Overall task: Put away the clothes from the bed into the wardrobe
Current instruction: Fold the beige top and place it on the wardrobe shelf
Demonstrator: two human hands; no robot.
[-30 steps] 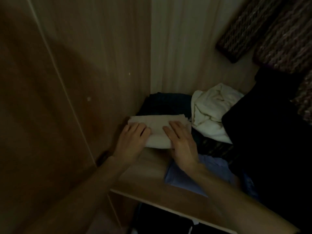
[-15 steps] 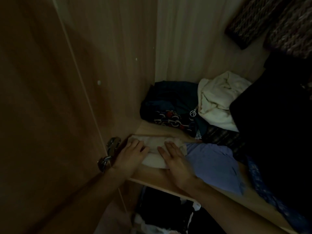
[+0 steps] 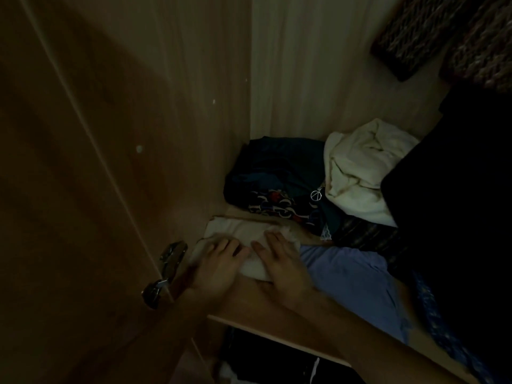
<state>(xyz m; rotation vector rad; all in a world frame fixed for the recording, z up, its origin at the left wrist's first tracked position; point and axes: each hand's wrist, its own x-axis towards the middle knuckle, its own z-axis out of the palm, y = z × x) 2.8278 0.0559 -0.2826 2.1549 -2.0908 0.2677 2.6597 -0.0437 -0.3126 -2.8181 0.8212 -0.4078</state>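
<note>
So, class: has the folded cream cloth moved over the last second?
Yes. The cream cloth has come away from the dark blue pile, toward the front of the shelf.

A metal hinge (image 3: 166,273) sits just left of the fingers (image 3: 224,246). A dark woven basket (image 3: 410,37) stands well beyond them, rightward, a second basket (image 3: 482,42) beside it
</note>
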